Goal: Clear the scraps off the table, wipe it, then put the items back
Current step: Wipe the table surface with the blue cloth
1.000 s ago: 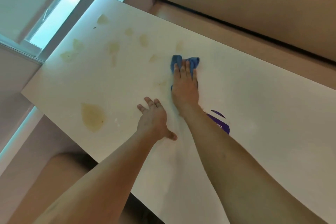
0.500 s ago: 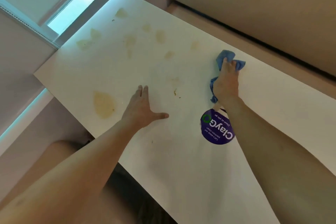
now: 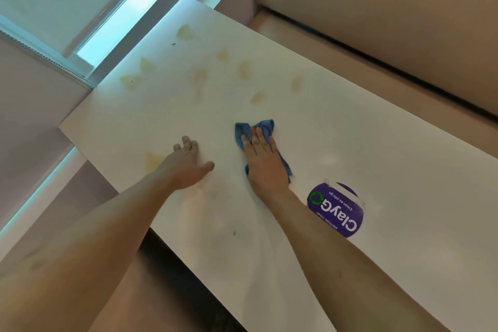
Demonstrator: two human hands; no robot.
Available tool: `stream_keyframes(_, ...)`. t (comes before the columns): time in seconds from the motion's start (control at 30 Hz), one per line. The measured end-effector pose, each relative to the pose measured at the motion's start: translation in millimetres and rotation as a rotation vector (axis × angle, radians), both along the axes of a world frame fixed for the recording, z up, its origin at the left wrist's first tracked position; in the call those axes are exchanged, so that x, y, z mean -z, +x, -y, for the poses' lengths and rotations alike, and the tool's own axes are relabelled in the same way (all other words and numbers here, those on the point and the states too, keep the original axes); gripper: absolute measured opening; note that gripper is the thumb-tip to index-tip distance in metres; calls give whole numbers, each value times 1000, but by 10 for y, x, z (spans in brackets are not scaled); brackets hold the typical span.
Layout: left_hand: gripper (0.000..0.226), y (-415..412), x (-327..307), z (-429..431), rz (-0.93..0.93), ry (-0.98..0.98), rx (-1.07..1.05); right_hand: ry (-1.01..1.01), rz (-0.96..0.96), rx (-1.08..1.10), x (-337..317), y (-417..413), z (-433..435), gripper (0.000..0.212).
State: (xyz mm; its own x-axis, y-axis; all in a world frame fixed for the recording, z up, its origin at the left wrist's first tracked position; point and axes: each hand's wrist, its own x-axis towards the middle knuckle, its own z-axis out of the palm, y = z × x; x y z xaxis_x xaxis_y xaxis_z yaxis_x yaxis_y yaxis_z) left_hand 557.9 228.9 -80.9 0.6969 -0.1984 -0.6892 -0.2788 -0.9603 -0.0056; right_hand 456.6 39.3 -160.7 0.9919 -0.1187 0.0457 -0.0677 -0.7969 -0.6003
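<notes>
Head view: my flat right hand (image 3: 265, 167) presses the soft, limp blue cloth (image 3: 265, 125), best bunched under the palm I judge, left hand (image 3: 186, 167) spread on the table (image 3: 350, 129).

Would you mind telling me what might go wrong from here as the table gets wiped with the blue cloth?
1. The right hand presses the blue cloth short of the yellowish stains at the table's far end; they may get missed or smeared.
2. The left hand rests beside a large stain and may spread it.
3. The cloth could catch the purple sticker's taped edge.
</notes>
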Motion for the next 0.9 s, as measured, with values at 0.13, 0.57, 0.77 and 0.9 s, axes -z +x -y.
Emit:
stream_keyframes(0.13, 88, -36, 18, -26, -23, -21, -5, 32, -15, -62, -15, -17, 93, 74)
stream_keyframes(0.57, 75, 232, 57, -379, -110, -122, 216, 106, -31, 221, -118, 66, -748, 69)
stream_keyframes(0.77, 71, 309, 46, -513, -136, -148, 297, 449, -118, 462, -499, -257, -840, 57)
stream_keyframes(0.9, 69, 329, 59, -542, -101, -127, 376, 343, -71, 646, -675, -959, -691, 54)
